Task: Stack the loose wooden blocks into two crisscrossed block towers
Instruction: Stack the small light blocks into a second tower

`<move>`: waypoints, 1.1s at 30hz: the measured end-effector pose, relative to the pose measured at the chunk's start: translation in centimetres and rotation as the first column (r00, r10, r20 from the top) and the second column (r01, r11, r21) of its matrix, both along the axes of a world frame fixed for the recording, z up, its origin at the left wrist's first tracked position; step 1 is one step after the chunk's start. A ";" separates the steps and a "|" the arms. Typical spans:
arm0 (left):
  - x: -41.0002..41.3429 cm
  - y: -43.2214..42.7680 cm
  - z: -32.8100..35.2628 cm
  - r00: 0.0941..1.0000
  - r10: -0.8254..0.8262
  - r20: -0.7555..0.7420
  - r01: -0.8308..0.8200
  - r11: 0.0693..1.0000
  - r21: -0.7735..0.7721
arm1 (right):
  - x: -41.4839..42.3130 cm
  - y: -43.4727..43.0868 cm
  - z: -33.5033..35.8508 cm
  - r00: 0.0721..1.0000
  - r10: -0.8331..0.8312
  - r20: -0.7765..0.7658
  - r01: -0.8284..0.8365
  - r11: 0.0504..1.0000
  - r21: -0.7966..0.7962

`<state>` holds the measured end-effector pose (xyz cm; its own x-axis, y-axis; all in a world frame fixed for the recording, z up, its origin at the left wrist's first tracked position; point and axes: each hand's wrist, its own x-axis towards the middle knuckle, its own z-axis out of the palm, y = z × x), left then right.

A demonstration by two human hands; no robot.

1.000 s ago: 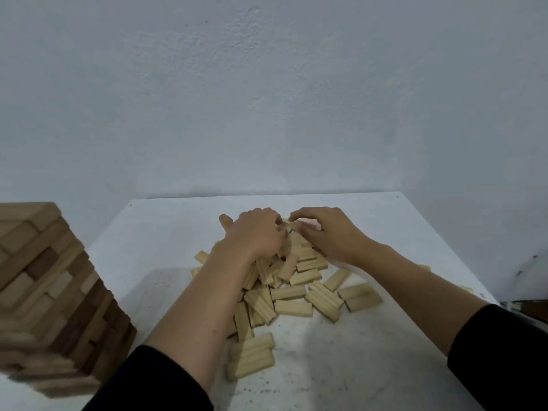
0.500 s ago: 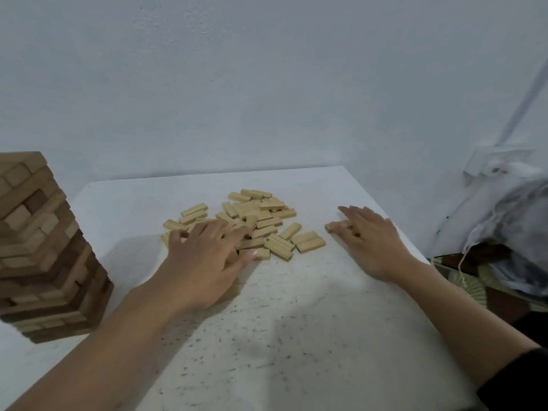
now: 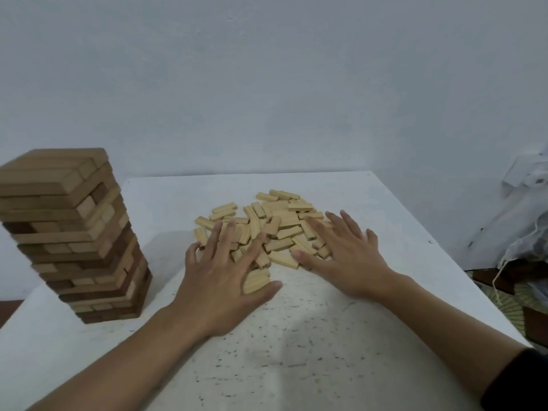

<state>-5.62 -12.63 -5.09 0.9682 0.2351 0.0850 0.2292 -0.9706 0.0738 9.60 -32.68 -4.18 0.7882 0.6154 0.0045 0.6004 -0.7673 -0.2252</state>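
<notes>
Two flat, released hands, left hand point(image 3: 221, 287) and right hand point(image 3: 348, 262), rake loose blocks point(image 3: 278, 223) mid-frame; one tower point(image 3: 74, 232) stands left, next needs picking blocks.

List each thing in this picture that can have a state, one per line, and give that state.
block tower: standing upright at the left of the table, layers crisscrossed.
loose blocks: lying in a flat heap, unstacked.
left hand: open, fingers spread on the heap's near left edge.
right hand: open, fingers spread on the heap's right side.
</notes>
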 end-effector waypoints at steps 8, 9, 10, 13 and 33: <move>4.0 1.2 0.1 0.995 0.075 -0.069 -0.081 0.994 -0.076 | 1.4 2.1 -0.5 0.998 0.012 0.062 -0.006 0.995 -0.097; 4.4 1.1 0.1 0.994 0.081 -0.076 -0.087 0.993 -0.078 | 1.7 2.1 -0.5 0.998 0.016 0.069 -0.009 0.995 -0.101; 4.7 1.0 0.2 0.993 0.087 -0.081 -0.093 0.993 -0.079 | 1.9 2.1 -0.5 0.997 0.021 0.077 -0.013 0.994 -0.105; 5.8 0.9 0.3 0.992 0.096 -0.087 -0.104 0.991 -0.086 | 2.7 2.1 -0.5 0.995 0.038 0.088 -0.028 0.993 -0.113; -7.1 0.3 4.0 0.966 0.031 0.255 0.074 0.918 -0.390 | -9.8 6.1 2.5 0.981 0.173 -0.086 -0.061 0.698 0.713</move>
